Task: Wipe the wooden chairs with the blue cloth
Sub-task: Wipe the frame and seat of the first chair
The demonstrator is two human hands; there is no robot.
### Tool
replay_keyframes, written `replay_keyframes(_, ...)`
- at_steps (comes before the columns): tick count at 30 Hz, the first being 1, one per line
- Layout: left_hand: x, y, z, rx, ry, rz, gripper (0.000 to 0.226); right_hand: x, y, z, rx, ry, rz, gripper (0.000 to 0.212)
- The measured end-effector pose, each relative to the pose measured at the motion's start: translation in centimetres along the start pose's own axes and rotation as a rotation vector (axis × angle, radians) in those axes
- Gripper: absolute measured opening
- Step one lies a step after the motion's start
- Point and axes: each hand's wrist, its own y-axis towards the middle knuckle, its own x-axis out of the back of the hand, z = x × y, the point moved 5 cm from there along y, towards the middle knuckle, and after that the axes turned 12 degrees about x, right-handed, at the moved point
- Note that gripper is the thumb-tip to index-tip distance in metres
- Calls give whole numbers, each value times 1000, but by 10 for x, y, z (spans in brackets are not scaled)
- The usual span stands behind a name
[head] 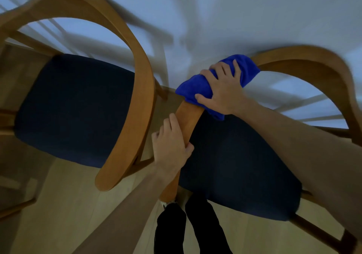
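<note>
Two wooden chairs with dark blue seat cushions stand side by side below me. The left chair point(125, 105) has a curved wooden backrest arching over its seat. On the right chair point(305, 61), my left hand point(170, 146) grips the near end of the curved wooden rail point(188, 120). My right hand point(221, 91) presses the bunched blue cloth point(195, 91) around the same rail, further along it. The cloth wraps over the top of the wood and hides that stretch of it.
A white table surface point(215, 18) lies beyond the chair backs, blurred by motion. Light wooden floor point(68, 204) shows under the chairs. My own legs in dark trousers point(188, 228) stand between the chairs at the bottom.
</note>
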Motion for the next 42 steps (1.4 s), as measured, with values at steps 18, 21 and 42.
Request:
replay_keyframes(18, -9, -76, 85, 29, -42, 76, 102, -7, -45, 101, -11, 12, 74, 74)
replay_keyframes(21, -11, -78, 80, -4, -16, 88, 101, -6, -60, 92, -42, 8, 89, 72)
replay_keyframes(42, -13, -38, 14, -167, 141, -107, 82, -6, -65, 59, 332, -37, 255, 95)
